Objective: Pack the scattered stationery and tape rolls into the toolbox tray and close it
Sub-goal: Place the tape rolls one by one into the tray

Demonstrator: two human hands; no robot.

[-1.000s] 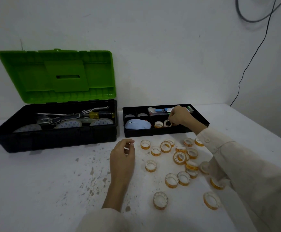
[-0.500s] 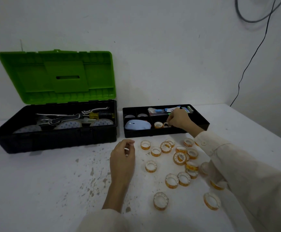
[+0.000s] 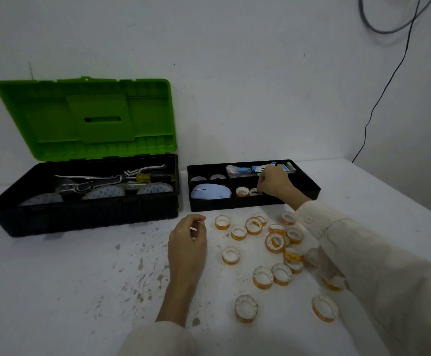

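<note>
The black tray (image 3: 235,205) sits out of the toolbox (image 3: 80,217), just to its right on the white desk (image 3: 55,278). The right hand (image 3: 276,185) reaches into the tray's near right compartment. Its curled fingers pinch the right edge of a tape roll (image 3: 255,192), which lies just beside a second roll (image 3: 242,191). A pale blue mouse (image 3: 210,194) fills the near left compartment, and mixed stationery (image 3: 245,169) lies in the far one.

The left hand (image 3: 187,242) rests on the desk in front of the tray, fingers curled in toward the thumb. I cannot tell whether it holds anything.

Many loose rolls (image 3: 231,255) lie scattered on the desk near the tray, between the left hand and the right sleeve (image 3: 363,253), some touching one another and a few partly under the sleeve.

The toolbox stands open with its green lid (image 3: 86,119) upright against the wall. Inside lie a yellow-handled screwdriver (image 3: 145,177) and other tools.
</note>
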